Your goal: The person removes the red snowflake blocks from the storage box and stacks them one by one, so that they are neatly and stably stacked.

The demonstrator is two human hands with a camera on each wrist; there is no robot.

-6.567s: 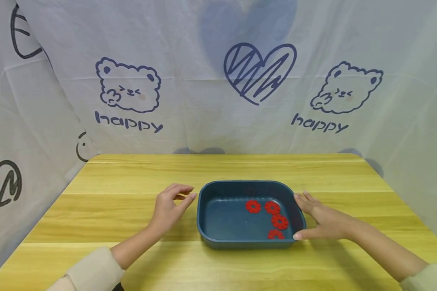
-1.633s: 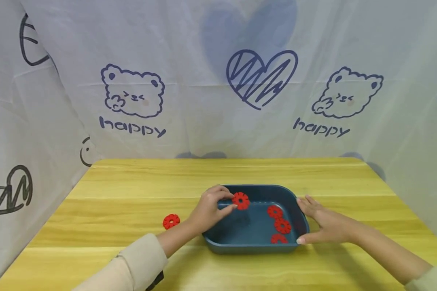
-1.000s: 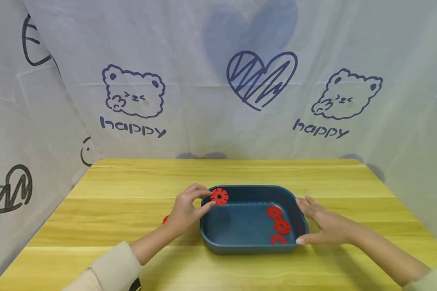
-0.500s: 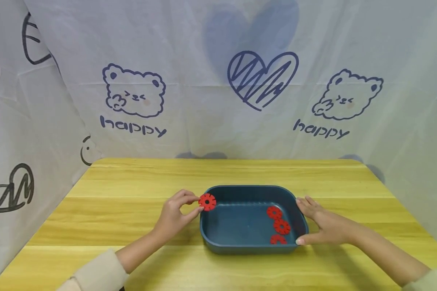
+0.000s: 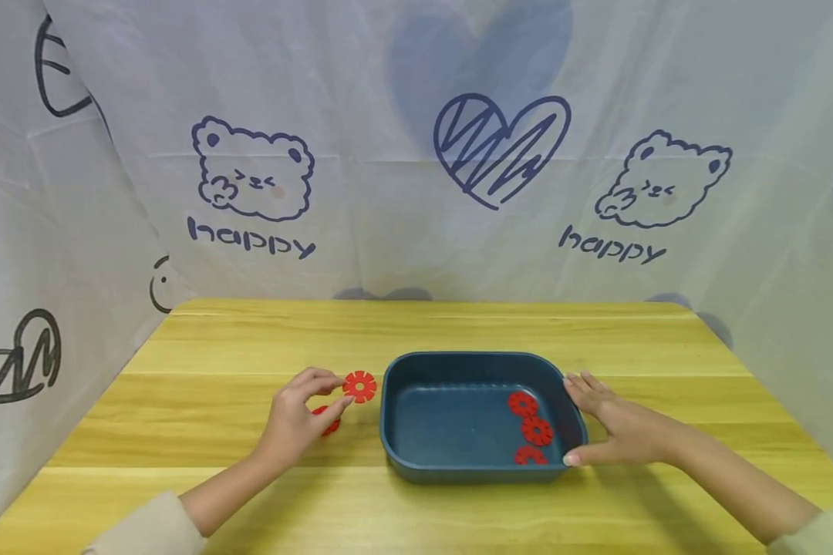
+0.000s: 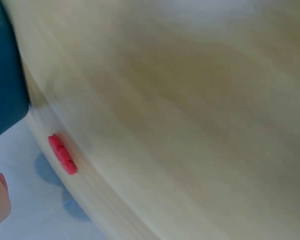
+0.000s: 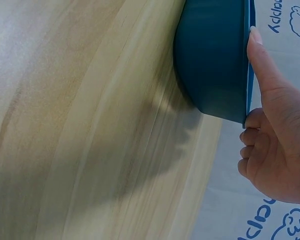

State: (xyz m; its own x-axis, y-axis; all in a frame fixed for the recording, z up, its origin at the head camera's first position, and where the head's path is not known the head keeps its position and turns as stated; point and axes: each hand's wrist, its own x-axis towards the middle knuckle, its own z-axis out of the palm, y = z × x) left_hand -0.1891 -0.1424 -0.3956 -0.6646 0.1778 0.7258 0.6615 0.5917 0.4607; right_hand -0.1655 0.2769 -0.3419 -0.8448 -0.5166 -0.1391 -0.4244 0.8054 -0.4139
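Observation:
My left hand pinches a red notched plastic disc between thumb and fingertips, above the table just left of the blue bin. A second red disc lies on the table, partly hidden behind my left thumb; in the left wrist view this red disc shows nearly edge-on. My right hand holds the bin's right end, and in the right wrist view the thumb tip sits on its rim. Inside the bin, three red discs, the upper one among them, lie along the right side.
The wooden table reaches back to a white cloth printed with bears and hearts. More cloth hangs at both sides.
A disc has left the bin: my left hand has lifted it leftward over the rim and out above the table, near the other loose disc. My right hand stays at the bin.

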